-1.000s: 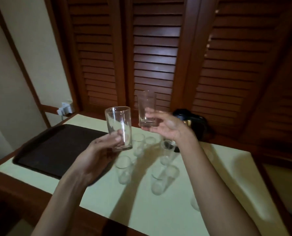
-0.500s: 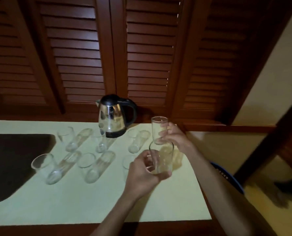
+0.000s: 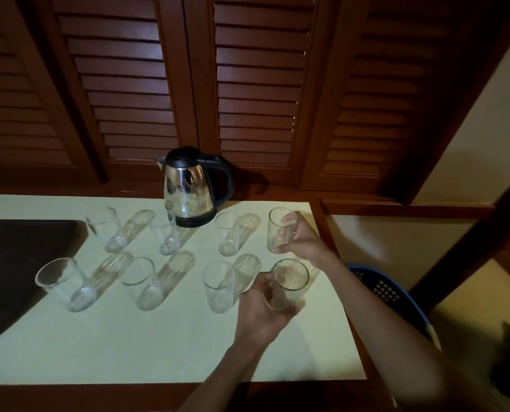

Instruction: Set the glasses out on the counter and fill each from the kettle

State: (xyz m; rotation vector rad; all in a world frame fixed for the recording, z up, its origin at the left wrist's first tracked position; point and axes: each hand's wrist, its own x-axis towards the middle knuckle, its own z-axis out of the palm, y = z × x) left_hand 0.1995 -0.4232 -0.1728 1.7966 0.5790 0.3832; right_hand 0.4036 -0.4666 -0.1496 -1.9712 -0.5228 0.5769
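Both held glasses lowered and parted, centre-right: left hand (image 3: 261, 312) fingers curl round near glass (image 3: 290, 285), right hand (image 3: 302, 242) likewise round far glass (image 3: 279, 230). Setting-out step. Next: stand both on counter (image 3: 158, 352), release, then kettle (image 3: 192, 188), upper centre.

looks like i'm in a home, or maybe a guest room, at a little drinks nook: pale counter (image 3: 128, 346) edged in dark wood, louvered wooden doors (image 3: 128, 84) right behind it, an electric kettle (image 3: 188, 188), a dark tray (image 3: 15, 263), and a blue plastic basket (image 3: 387, 289) down on the floor.
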